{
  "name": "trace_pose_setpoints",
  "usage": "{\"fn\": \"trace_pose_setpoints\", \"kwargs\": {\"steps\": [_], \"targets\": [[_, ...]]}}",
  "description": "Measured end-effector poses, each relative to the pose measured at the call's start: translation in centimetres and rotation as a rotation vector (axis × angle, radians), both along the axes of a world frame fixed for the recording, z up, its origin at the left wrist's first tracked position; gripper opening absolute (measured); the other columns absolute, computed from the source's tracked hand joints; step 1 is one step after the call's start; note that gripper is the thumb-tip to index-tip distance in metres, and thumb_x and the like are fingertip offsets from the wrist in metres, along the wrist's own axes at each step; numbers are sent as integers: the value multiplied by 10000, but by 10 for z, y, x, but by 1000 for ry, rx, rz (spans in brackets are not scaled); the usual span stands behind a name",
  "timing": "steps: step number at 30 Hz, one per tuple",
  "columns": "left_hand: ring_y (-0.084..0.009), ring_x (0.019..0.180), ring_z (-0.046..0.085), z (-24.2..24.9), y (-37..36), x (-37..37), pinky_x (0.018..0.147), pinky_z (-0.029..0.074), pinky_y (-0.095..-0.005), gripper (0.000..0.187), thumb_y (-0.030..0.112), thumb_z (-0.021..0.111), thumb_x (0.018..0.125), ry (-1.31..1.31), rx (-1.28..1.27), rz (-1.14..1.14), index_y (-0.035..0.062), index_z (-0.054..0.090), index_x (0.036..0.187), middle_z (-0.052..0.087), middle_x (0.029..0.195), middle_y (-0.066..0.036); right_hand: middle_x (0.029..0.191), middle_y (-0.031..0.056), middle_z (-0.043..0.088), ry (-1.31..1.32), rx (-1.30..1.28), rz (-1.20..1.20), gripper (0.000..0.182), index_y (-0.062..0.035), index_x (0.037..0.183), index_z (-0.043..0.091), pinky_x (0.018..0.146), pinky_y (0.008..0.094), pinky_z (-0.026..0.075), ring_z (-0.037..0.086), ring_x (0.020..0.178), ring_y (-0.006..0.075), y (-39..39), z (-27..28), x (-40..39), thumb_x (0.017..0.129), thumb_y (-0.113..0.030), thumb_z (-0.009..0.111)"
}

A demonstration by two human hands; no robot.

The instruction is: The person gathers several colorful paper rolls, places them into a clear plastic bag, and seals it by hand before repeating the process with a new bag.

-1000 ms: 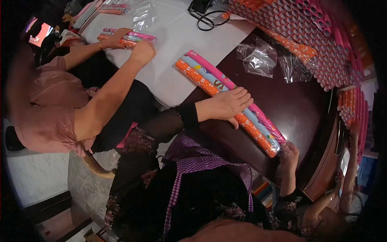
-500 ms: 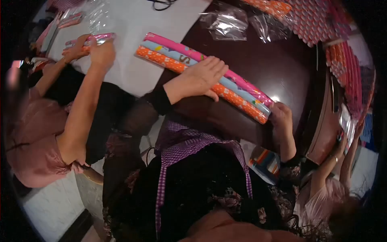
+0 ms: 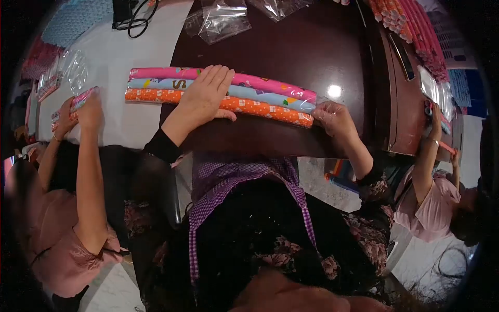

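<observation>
Our left hand (image 3: 202,100) lies flat on three printed rolls (image 3: 254,94), pink, blue and orange; our right hand (image 3: 334,119) pinches their clear wrap (image 3: 310,106).

the dark table (image 3: 296,52) bears three patterned rolls (image 3: 260,94) and clear bags (image 3: 224,22).

Left fingers (image 3: 213,76) lie across three patterned rolls (image 3: 255,94); right fingers (image 3: 325,110) pinch the clear wrapper (image 3: 321,99).
</observation>
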State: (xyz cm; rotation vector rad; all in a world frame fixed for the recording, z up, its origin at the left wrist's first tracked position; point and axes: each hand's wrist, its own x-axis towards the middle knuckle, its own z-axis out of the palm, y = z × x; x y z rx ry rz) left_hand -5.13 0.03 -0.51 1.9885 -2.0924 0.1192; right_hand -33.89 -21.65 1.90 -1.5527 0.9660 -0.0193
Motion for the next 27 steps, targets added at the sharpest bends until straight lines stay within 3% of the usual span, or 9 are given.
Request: {"fn": "trace_pose_setpoints", "kwargs": {"steps": [9, 15, 18, 20, 22, 24, 27], "targets": [[-382, 1262, 425, -1, -1, -2, 1112, 322, -467, 1055, 542, 766, 604, -10, 13, 5, -76, 369, 1362, 451, 1336, -227, 677, 0, 587, -9, -25, -9, 174, 14, 839, 681, 523, 240, 387, 493, 588, 82, 1, -1, 7, 840, -158, 705], [-381, 1266, 421, -1, -4, -2, 1106, 323, -468, 1057, 534, 767, 591, -9, -11, -18, -67, 369, 1365, 450, 1344, -215, 683, -7, 588, -83, 2, 31, 221, 8, 855, 685, 527, 241, 391, 493, 598, 74, -7, -22, 1, 873, -212, 692], [-365, 1254, 439, 3, -4, -2, 1110, 318, -457, 1028, 610, 700, 627, -62, 5, -11, -72, 405, 1337, 483, 1306, -212, 685, -5, 590, -109, 22, -18, 229, 6, 878, 687, 505, 236, 380, 485, 576, 72, 0, -10, -3, 898, -221, 670], [-381, 1268, 417, 2, -3, -2, 1093, 330, -469, 1054, 487, 796, 572, -5, 18, 12, -50, 366, 1371, 445, 1346, -206, 673, -10, 576, -89, 19, 28, 231, 7, 891, 686, 478, 234, 358, 464, 548, 67, -5, -11, -15, 906, -221, 659], [-379, 1268, 416, 2, -4, -3, 1093, 330, -468, 1055, 487, 798, 570, -8, 29, 15, -47, 366, 1372, 445, 1346, -203, 660, -14, 563, -66, 18, 77, 233, 8, 904, 686, 452, 231, 336, 443, 519, 61, -13, -10, -27, 915, -221, 648], [-378, 1268, 416, 4, -5, -3, 1093, 330, -468, 1056, 486, 799, 568, -15, 40, 16, -44, 366, 1373, 445, 1346, -199, 620, -37, 520, 64, 136, -10, 237, 3, 918, 691, 414, 229, 290, 395, 480, 46, -24, -4, -39, 921, -228, 639], [-378, 1260, 422, 2, -4, -4, 1091, 333, -470, 1057, 487, 798, 565, -18, 33, 20, -38, 365, 1374, 448, 1341, -194, 593, -55, 485, 22, 119, -182, 233, -14, 927, 699, 393, 229, 253, 359, 454, 35, -35, 3, -55, 924, -238, 635]]}}
